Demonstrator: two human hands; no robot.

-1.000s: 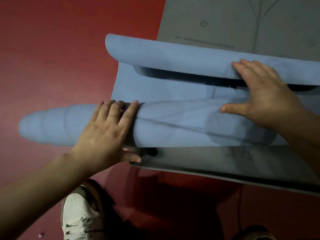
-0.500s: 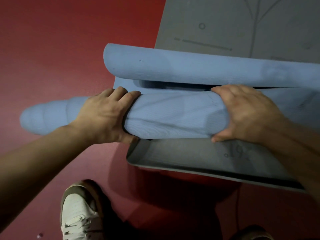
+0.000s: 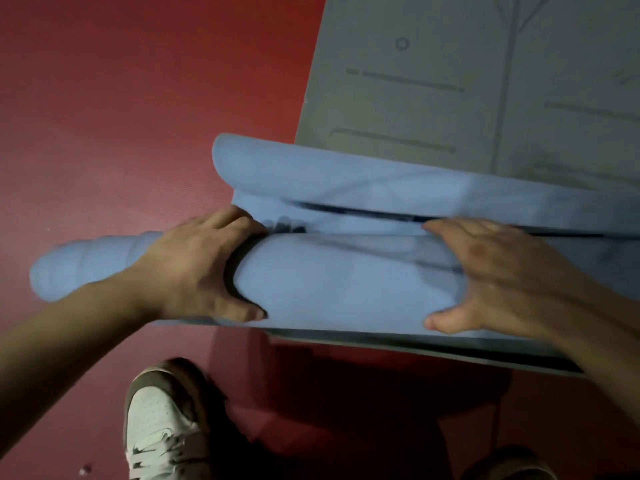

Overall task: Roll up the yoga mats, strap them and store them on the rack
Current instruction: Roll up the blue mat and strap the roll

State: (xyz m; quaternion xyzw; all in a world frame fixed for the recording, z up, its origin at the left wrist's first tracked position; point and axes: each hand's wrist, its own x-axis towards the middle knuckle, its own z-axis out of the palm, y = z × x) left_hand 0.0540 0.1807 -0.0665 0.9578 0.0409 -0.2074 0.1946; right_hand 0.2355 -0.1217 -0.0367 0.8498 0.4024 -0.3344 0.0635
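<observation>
Blue rolled mat (image 3: 346,282) lies across the near end of a flat grey mat (image 3: 450,64) on the red floor (image 3: 138,98), its inner layers poking out to the left. Left hand (image 3: 197,268) and right hand (image 3: 495,275) both grasp it, fingers curled over the top and thumbs on the near side. A white shoe (image 3: 159,427) stands below.

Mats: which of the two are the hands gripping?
The blue mat, its roll gripped by the left hand and right hand; the grey mat lies flat beneath.
</observation>
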